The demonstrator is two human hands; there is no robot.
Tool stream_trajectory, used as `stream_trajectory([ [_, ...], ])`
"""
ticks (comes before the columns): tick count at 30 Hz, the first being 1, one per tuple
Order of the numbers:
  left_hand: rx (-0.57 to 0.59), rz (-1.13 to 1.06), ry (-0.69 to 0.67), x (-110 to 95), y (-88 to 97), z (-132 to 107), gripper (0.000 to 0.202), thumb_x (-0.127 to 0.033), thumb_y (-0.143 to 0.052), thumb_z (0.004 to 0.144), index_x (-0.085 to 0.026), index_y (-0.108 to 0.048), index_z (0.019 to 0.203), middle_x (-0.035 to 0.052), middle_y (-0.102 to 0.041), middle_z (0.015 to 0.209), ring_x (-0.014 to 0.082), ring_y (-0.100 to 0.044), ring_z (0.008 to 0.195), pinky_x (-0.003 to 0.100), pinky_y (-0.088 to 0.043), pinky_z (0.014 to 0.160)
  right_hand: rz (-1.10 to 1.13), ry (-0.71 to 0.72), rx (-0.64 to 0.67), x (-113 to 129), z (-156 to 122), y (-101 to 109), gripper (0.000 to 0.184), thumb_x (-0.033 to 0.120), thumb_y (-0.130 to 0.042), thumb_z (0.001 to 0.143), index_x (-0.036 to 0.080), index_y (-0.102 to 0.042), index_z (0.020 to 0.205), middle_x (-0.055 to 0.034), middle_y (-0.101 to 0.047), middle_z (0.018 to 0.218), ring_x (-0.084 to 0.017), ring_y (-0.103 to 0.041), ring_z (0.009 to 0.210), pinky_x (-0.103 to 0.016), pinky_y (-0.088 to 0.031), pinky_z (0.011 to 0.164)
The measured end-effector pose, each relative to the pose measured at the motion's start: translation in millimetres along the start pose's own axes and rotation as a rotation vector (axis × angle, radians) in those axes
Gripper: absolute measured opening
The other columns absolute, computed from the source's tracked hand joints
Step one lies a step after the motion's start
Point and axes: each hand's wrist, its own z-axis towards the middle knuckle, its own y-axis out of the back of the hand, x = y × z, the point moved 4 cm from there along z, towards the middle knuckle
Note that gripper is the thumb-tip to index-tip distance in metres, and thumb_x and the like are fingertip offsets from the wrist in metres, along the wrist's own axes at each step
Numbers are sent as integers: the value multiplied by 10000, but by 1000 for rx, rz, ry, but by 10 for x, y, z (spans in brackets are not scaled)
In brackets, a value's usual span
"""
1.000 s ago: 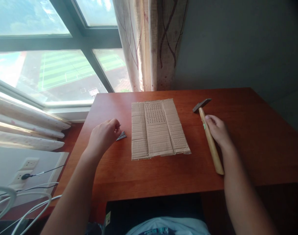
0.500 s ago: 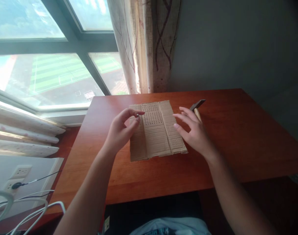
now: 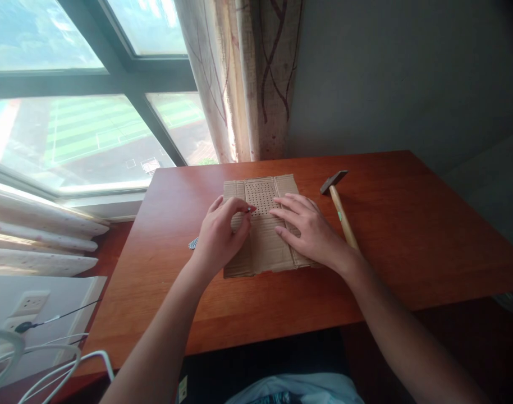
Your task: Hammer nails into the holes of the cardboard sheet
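A piece of brown cardboard [image 3: 269, 252] with folded creases lies on the table, a grid of small dark holes [image 3: 261, 196] in its far middle part. My left hand [image 3: 225, 230] is over the cardboard's left side, thumb and forefinger pinched on a nail [image 3: 250, 209], of which only a small shiny bit shows at the edge of the holes. Spread fingers of my right hand [image 3: 305, 227] rest on the cardboard's right side, beside the holes, holding nothing. Partly hidden behind my left hand is a small bunch of shiny metal nails [image 3: 193, 243].
A hammer [image 3: 341, 210] with a wooden handle lies right of the cardboard, its handle end behind my right forearm. The wooden table [image 3: 408, 235] meets a wall and curtain [image 3: 239, 84] at the back. White cables [image 3: 71, 359] hang at the lower left.
My left hand has moved slightly right and nearer, bringing the nail to the holes. My right hand has come left and down onto the cardboard, uncovering the hammer's handle.
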Motion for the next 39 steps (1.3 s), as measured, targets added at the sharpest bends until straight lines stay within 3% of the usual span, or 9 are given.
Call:
stream_trajectory([
  [2, -51, -94, 53, 34, 19, -29, 48, -215, -536, 923, -208, -574, 951, 55, -736, 1052, 199, -678, 1026, 388, -485, 987, 36, -93, -93, -67, -24, 30, 348, 320, -546, 942, 218, -630, 1264, -101, -532, 1439, -286, -438, 1375, -519, -385, 1139],
  [5, -98, -247, 132, 110, 17, -66, 56, -256, -568, 923, -208, -562, 951, 81, -736, 1081, 215, -666, 1113, 371, -497, 979, 109, -306, -238, -223, -84, 49, 387, 340, -532, 935, 206, -594, 1292, -133, -559, 1366, -286, -563, 1231, -507, -488, 1035],
  [8, -130, -387, 205, 187, -16, -85, 104, -295, -589, 920, -210, -530, 933, 91, -740, 1064, 228, -655, 1154, 396, -486, 1018, 179, -426, -228, -331, -123, -14, 425, 344, -568, 895, 174, -598, 1283, -142, -597, 1300, -262, -640, 1018, -469, -551, 915],
  [17, -152, -452, 235, 190, -16, -111, 118, -300, -617, 902, -210, -550, 939, 98, -734, 1095, 241, -643, 1182, 441, -468, 1066, 298, -471, -268, -328, -66, -38, 425, 316, -590, 857, 142, -636, 1242, -138, -621, 1224, -211, -617, 888, -400, -568, 820],
  [22, -159, -414, 224, 203, -2, -130, 106, -289, -623, 890, -211, -567, 935, 87, -738, 1096, 241, -643, 1181, 421, -472, 1056, 287, -480, -238, -350, -42, -69, 424, 309, -589, 859, 136, -631, 1245, -142, -616, 1239, -241, -628, 998, -410, -568, 860],
  [26, -154, -290, 238, 206, 36, -133, 95, -287, -623, 878, -203, -603, 917, 71, -742, 1079, 228, -677, 1081, 375, -497, 989, 236, -426, -220, -371, -69, -89, 430, 303, -590, 874, 158, -600, 1278, -147, -564, 1310, -276, -573, 1196, -445, -507, 1009],
  [30, -212, -201, 197, 112, 139, -97, 94, -277, -613, 879, -200, -613, 933, 56, -731, 1071, 205, -671, 1039, 350, -496, 963, 108, -272, -274, -236, -39, 55, 332, 272, -555, 910, 196, -633, 1224, -121, -564, 1328, -267, -530, 1257, -464, -438, 1089],
  [35, -101, -119, 50, -44, 51, 65, 62, -256, -621, 855, -197, -636, 869, 15, -696, 839, 153, -637, 798, 292, -513, 799, 20, -6, -63, 10, 120, 56, 261, 272, -559, 927, 233, -684, 1153, -83, -623, 1307, -271, -519, 1247, -492, -415, 1073],
  [39, -9, -146, 54, -6, -122, 152, 59, -254, -611, 850, -196, -619, 857, -1, -671, 782, 130, -615, 705, 248, -498, 682, -13, 32, 36, 16, 174, -47, 321, 324, -580, 926, 233, -660, 1222, -95, -611, 1328, -277, -504, 1260, -490, -408, 1058],
])
